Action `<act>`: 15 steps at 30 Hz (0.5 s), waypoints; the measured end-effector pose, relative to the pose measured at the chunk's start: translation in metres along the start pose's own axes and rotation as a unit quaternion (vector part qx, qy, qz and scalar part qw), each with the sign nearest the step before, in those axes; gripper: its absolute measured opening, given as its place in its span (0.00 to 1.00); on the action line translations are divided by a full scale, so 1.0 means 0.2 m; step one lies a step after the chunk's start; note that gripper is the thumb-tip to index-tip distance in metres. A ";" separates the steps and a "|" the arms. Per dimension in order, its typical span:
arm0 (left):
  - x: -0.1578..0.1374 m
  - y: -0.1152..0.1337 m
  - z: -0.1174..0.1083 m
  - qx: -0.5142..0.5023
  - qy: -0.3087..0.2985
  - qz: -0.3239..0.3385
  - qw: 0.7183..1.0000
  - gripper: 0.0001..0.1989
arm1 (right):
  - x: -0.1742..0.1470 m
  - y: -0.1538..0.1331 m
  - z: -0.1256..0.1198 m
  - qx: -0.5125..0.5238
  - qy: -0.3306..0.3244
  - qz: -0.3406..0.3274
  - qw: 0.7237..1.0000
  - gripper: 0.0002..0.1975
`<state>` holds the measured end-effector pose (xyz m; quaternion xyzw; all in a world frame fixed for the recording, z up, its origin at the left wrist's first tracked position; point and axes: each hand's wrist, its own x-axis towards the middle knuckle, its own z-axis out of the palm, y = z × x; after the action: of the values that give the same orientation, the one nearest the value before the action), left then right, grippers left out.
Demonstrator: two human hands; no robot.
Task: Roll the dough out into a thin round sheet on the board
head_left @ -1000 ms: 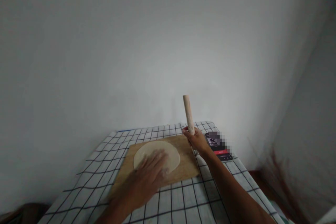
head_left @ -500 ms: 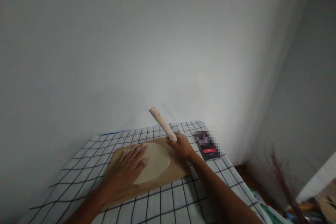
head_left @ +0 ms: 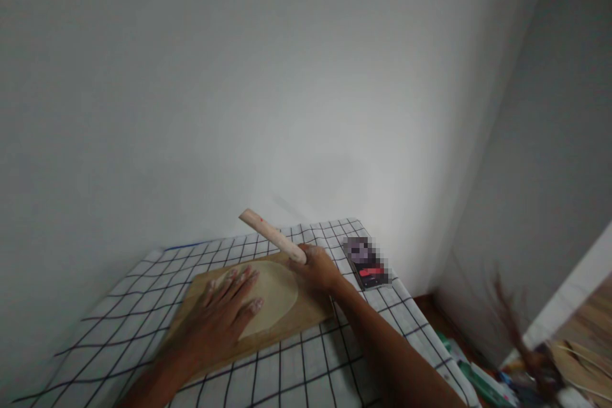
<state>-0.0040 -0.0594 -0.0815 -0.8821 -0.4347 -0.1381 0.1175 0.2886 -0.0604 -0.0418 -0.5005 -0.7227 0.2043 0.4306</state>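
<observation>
A round, flat sheet of dough (head_left: 275, 296) lies on a wooden board (head_left: 313, 319). My left hand (head_left: 227, 306) rests on the dough's left side, palm down with fingers spread, and flour whitens the fingertips. In my right hand (head_left: 318, 268), closed around one end, is a wooden rolling pin (head_left: 272, 236). The pin is raised above the board's far edge, tilted, its free end pointing up and to the left. The dough under my left palm is hidden.
The board lies on a table with a white and black checked cloth (head_left: 287, 376). To its right is a dark booklet or box (head_left: 366, 261), partly blurred out. A wall (head_left: 287, 108) rises behind the table. Assorted items, one green (head_left: 482, 382), are on the floor at right.
The rolling pin in my right hand has swung lower and to the left, closer to level. My left hand stays on the dough. The whole view has shifted slightly.
</observation>
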 end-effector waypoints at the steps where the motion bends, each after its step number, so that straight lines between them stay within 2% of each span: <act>1: 0.00 0.00 0.00 -0.001 -0.006 0.003 1.000 0.29 | 0.00 0.00 0.00 -0.002 -0.005 0.000 1.000 0.11; 7: -0.03 0.01 -0.01 -0.007 -0.001 -0.004 1.000 0.29 | 0.00 0.00 -0.01 -0.021 -0.001 0.000 1.000 0.10; 12: -0.15 0.05 -0.06 0.010 0.044 0.015 0.999 0.29 | 0.01 0.02 -0.01 -0.016 0.011 0.003 1.000 0.09; 15: -0.20 0.08 -0.09 0.019 0.049 0.019 0.998 0.29 | 0.01 0.02 0.00 -0.026 0.006 0.008 1.000 0.09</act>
<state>-0.0161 -0.1038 -0.0795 -0.8799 -0.4144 -0.1703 0.1579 0.2911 -0.0574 -0.0432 -0.5188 -0.7212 0.1859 0.4197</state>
